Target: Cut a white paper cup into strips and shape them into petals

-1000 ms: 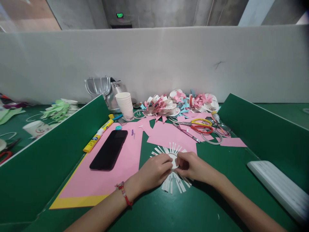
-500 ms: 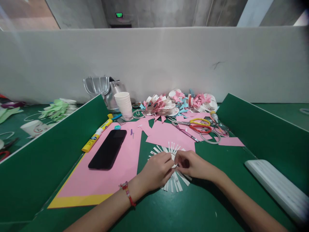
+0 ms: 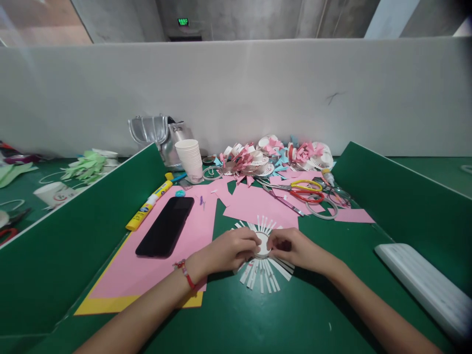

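Observation:
A paper cup cut into strips [image 3: 263,248] lies on the green table, its white strips splayed out flat around the round base. My left hand [image 3: 239,250] is closed, fingers pinching the left edge of the base where some strips start. On the opposite side, my right hand [image 3: 291,247] pinches the base's right edge with thumb and forefinger. Fingers cover part of the strips on both sides. Just behind the cup lies a sheet of pink paper [image 3: 254,209].
A black phone [image 3: 165,228] rests on pink sheets beside a yellow glue bottle [image 3: 142,214]. Behind are stacked paper cups [image 3: 190,160], a silver bag [image 3: 147,130], cut-paper flowers [image 3: 254,160] and scissors [image 3: 307,191]. Green partitions [image 3: 409,201] flank the workspace; a white block-like object [image 3: 420,285] lies right.
My left hand has shifted left and slightly back, uncovering more of the cup's base and its lower strips. My right hand has stayed almost in place at the right edge.

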`<state>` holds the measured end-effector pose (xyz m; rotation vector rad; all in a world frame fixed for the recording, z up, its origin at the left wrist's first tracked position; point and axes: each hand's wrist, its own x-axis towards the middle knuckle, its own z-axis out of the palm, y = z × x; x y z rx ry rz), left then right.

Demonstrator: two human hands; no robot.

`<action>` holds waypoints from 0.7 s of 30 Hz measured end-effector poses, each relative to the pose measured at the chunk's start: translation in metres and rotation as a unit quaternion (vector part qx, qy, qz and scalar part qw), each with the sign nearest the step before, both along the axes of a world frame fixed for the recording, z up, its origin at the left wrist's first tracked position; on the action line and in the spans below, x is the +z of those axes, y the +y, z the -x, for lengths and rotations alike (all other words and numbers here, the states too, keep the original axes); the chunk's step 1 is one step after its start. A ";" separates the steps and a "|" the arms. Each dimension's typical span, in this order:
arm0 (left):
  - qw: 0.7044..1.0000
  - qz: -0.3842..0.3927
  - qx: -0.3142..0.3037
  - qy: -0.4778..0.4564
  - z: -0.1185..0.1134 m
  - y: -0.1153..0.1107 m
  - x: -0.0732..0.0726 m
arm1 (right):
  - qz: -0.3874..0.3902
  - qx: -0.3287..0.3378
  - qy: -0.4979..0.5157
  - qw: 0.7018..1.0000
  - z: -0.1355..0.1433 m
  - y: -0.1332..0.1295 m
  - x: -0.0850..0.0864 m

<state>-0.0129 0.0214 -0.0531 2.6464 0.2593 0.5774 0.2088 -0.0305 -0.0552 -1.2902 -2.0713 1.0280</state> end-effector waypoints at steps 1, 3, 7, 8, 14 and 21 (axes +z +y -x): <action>1.000 -0.005 -0.003 0.002 0.000 0.001 0.000 | 0.000 0.000 0.001 1.000 0.000 0.000 0.000; 1.000 -0.013 -0.004 0.005 0.001 0.003 -0.001 | 0.000 -0.001 0.004 1.000 0.000 0.000 0.000; 0.999 -0.012 -0.024 0.018 0.001 0.007 0.005 | 0.002 -0.001 0.010 1.000 0.000 0.001 -0.002; 0.999 -0.014 -0.033 0.029 0.001 0.009 0.007 | 0.004 0.000 0.012 1.000 0.000 0.001 -0.003; 0.996 -0.051 -0.042 0.058 -0.002 0.014 0.016 | 0.019 -0.009 0.023 1.000 0.002 0.000 -0.003; 0.995 -0.064 -0.040 0.072 -0.004 0.011 0.017 | 0.035 -0.028 0.048 0.998 0.006 0.000 -0.003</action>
